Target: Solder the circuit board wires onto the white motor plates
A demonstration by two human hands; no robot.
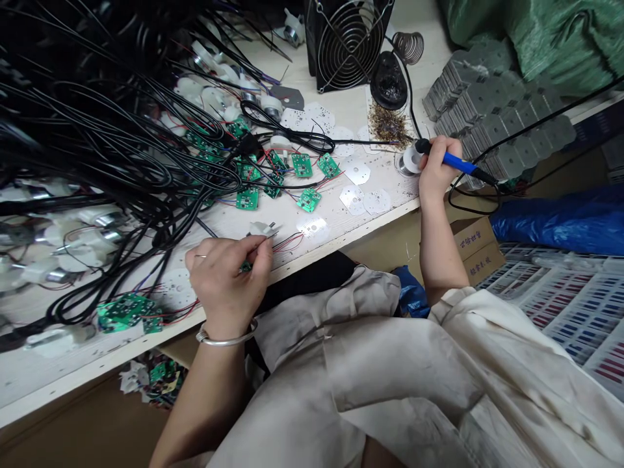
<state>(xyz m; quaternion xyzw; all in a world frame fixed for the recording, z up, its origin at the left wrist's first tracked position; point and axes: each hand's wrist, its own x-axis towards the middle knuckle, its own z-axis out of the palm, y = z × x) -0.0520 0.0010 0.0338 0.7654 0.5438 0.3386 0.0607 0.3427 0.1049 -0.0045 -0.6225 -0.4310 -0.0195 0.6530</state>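
My right hand (441, 166) is closed around a blue-handled soldering iron (458, 162), its dark front end beside a spool of solder (409, 160) on the bench. Near the front edge, my left hand (231, 276) is closed in a pinch. A small green circuit board (246, 266) shows between its thumb and fingers, mostly hidden. Just beyond the fingertips lies a white plastic part (263, 227) with metal prongs. Thin red wires (290, 242) run from beside the fingertips towards a white plate (313, 227).
Black cables (146, 143) tangle over the left side. Several green circuit boards (301, 165) and white plates (357, 171) lie mid-bench. At the back stands a fan (350, 49), near a coil stand (408, 47). Grey plates (502, 123) are stacked at right.
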